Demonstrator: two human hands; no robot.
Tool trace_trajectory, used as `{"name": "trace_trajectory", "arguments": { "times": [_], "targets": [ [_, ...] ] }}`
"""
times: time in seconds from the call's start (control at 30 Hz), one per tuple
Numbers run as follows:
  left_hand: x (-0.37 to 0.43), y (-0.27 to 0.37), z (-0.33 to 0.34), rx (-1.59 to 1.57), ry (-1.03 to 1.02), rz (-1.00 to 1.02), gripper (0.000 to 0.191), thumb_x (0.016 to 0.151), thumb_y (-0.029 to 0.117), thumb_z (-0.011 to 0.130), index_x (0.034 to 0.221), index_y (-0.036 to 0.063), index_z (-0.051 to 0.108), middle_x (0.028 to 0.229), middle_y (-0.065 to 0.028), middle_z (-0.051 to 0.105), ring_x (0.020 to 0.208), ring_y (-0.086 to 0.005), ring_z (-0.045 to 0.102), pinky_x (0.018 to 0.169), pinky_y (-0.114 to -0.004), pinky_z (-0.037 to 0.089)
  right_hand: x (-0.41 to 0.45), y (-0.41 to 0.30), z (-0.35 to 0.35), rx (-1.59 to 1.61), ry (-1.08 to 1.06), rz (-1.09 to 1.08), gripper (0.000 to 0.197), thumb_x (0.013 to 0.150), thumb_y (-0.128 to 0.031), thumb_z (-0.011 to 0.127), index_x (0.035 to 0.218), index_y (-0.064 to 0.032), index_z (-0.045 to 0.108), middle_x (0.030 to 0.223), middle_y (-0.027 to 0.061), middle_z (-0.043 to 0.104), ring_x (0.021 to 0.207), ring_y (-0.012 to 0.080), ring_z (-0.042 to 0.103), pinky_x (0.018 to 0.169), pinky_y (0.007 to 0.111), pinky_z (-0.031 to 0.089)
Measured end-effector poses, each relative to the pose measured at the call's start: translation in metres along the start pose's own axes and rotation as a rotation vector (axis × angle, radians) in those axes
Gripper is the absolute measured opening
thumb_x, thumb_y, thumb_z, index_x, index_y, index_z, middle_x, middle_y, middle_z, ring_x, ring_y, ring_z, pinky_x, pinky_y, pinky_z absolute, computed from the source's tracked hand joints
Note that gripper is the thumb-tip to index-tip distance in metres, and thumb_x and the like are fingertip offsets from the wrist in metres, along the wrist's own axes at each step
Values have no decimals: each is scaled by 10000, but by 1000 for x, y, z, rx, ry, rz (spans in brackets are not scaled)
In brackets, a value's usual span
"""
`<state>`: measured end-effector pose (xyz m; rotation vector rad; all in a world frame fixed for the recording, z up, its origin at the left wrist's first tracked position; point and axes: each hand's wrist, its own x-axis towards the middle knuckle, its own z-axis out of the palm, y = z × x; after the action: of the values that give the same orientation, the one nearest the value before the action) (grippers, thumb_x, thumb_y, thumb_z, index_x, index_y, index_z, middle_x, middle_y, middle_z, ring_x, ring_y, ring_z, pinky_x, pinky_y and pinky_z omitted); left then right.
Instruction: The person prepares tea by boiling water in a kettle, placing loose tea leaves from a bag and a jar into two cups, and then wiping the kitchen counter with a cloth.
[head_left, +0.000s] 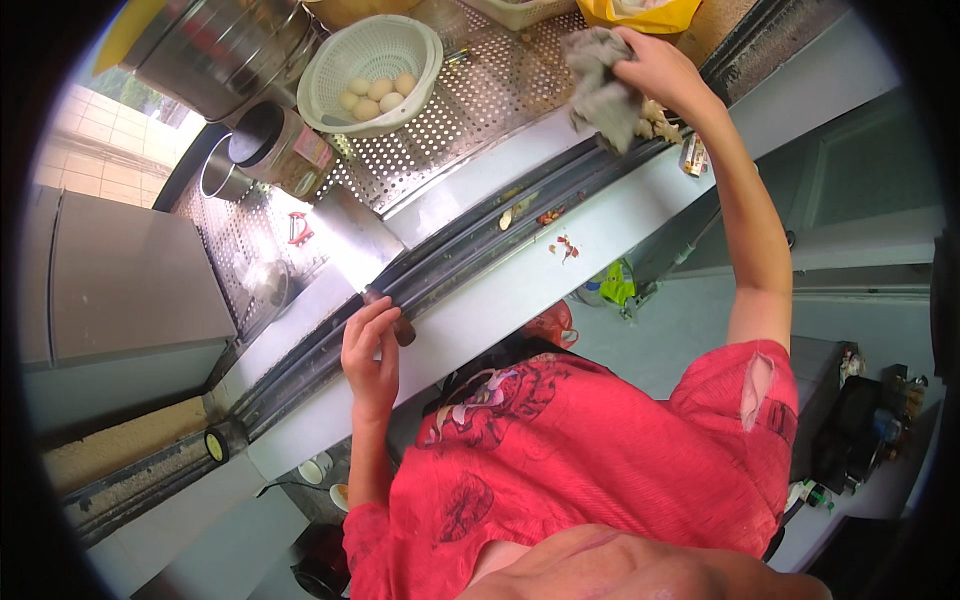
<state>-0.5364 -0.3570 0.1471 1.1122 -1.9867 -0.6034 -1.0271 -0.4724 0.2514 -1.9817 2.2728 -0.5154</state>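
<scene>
My left hand (371, 352) has its fingers around the brown handle (403, 330) of what looks like a cleaver. Its broad, shiny blade (352, 232) reaches over the window track onto the perforated metal shelf. Farther right, my right hand (664, 75) grips a crumpled grey rag (600, 82), which hangs over the shelf's edge by the track. Just below that hand is a piece of ginger (656, 124). A small printed packet (694, 156) lies beside my right forearm. Reddish scraps (566, 247) are scattered on the white sill (480, 300), with more in the track.
On the perforated shelf (495, 97) stand a pale colander (315, 90) of several eggs (380, 88), a black-lidded jar (289, 154), a metal cup (221, 169) and a clear bowl (266, 283). A red peeler (300, 227) lies there too. A yellow bag (637, 16) sits at the back right.
</scene>
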Motion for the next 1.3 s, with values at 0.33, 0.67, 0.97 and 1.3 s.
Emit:
{"name": "trace_trajectory", "arguments": {
  "times": [0.33, 0.67, 0.97, 1.3],
  "targets": [
    [-7, -2, -8, 25, 18, -78, 234, 813, -124, 595, 994, -4, 684, 1080, -167, 679, 1004, -313, 650, 892, -372, 497, 125, 75, 179, -406, -279, 224, 283, 816, -211, 648, 1012, -32, 744, 1122, 189, 699, 1036, 340, 680, 853, 428, 552],
    [14, -12, -6, 52, -18, -106, 226, 847, -92, 572, 1024, 2, 677, 1054, -141, 680, 970, -294, 635, 846, -359, 496, 61, -102, 224, -41, -374, -360, 292, 801, -95, 617, 1086, -60, 666, 1091, 192, 650, 1018, 380, 639, 846, 472, 525],
    [20, -17, -5, 43, -9, -121, 215, 845, -99, 578, 1004, 1, 681, 1035, -149, 678, 935, -295, 641, 827, -356, 500, 163, 27, 113, -80, 84, 252, 351, 816, -82, 544, 1156, 4, 550, 1225, 267, 588, 1106, 435, 598, 901, 512, 503],
    [17, -16, -11, 62, -22, -147, 245, 802, -110, 593, 992, 11, 689, 1030, -140, 677, 944, -306, 632, 827, -370, 501, 226, 64, 235, 5, 247, 625, 463, 879, -277, 583, 1262, -17, 593, 1396, 156, 500, 1300, 389, 430, 1096, 492, 354]
  ]
}}
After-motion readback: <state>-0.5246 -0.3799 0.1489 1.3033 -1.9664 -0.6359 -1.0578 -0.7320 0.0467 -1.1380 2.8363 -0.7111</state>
